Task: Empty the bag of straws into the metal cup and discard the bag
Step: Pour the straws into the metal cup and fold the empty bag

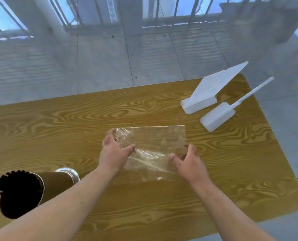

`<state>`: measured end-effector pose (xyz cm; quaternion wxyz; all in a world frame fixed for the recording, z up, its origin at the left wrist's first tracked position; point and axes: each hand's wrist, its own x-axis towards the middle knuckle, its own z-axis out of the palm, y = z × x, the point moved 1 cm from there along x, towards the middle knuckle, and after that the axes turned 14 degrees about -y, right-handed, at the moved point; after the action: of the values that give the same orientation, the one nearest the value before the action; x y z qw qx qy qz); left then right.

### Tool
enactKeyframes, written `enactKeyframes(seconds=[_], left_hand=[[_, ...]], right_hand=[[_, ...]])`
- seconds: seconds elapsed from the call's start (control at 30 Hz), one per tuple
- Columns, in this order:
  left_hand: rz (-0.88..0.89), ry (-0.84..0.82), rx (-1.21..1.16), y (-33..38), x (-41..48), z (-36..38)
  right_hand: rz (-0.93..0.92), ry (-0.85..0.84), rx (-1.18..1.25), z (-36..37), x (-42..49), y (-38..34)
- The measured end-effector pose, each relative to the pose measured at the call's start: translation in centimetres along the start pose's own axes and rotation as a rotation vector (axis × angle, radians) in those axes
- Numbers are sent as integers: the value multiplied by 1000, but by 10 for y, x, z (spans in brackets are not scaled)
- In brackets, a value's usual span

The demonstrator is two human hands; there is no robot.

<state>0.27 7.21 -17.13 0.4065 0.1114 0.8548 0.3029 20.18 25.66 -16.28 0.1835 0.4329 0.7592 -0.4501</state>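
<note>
A clear plastic bag [151, 141] lies flat and looks empty on the wooden table [57, 122], near the middle. My left hand [112, 152] grips its left edge, thumb on top of the plastic. My right hand [188, 161] holds the bag's right near edge with curled fingers. At the lower left stands the metal cup [40, 186], its shiny side mirroring the wood grain, with dark straws [7, 178] bunched at its mouth.
Two white plastic scrapers, a wide one [212, 89] and one with a thin handle [219, 115], lie at the table's far right. Beyond the table's far edge is a grey tiled floor [110, 54] and window bars.
</note>
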Motion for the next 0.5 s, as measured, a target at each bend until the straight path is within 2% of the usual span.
enactKeyframes(seconds=[0.1,0.2,0.27,0.37,0.5], left_hand=[[104,94,247,3,-6,-1],[362,124,546,14,-11,8],[432,90,644,18,-6,18],[425,53,742,11,13,26],[316,14,830,-15,35,31]], right_hand=[[-69,59,-142,2,-8,-10],[-326,189,-314,4,-12,-31],[-466,178,-397,13,-3,-46],[-537,109,-506,29,21,-58],[-395,15,-626,43,57,-42]])
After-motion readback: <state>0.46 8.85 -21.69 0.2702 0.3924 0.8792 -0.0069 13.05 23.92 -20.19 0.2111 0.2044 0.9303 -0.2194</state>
